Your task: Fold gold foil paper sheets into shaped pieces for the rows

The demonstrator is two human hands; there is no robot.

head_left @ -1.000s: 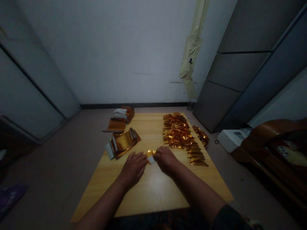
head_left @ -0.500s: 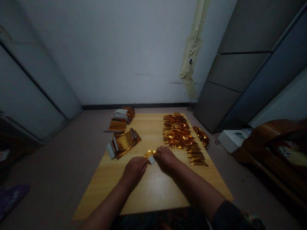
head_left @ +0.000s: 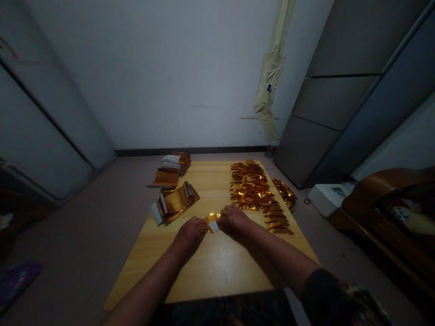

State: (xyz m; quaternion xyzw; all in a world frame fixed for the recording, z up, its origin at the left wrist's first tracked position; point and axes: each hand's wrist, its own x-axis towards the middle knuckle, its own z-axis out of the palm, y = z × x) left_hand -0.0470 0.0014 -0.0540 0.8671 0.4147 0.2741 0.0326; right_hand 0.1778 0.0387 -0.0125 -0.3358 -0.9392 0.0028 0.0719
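Between my hands, over the middle of the wooden table (head_left: pixel 217 271), is a small gold foil paper (head_left: pixel 213 223) with a pale patch facing me. My left hand (head_left: pixel 192 232) pinches its left side. On the right side, my right hand (head_left: pixel 234 219) has its fingers closed on the same paper. To the left lies a stack of gold foil sheets (head_left: pixel 176 200), curled, with pale edges. Folded gold foil pieces (head_left: pixel 250 185) stand in packed rows on the right, and a shorter row (head_left: pixel 277 217) runs nearer to me.
More foil sheets (head_left: pixel 170 170) lie at the table's far left corner. Beyond the right edge sits a heap of folded foil (head_left: pixel 284 192). A white box (head_left: pixel 329 199) and a carved wooden seat (head_left: pixel 390 213) stand at right, before a grey refrigerator (head_left: pixel 340 99).
Both hands stay at the foil paper with only slight finger shifts. My right forearm has swung a little, and the view has moved slightly.
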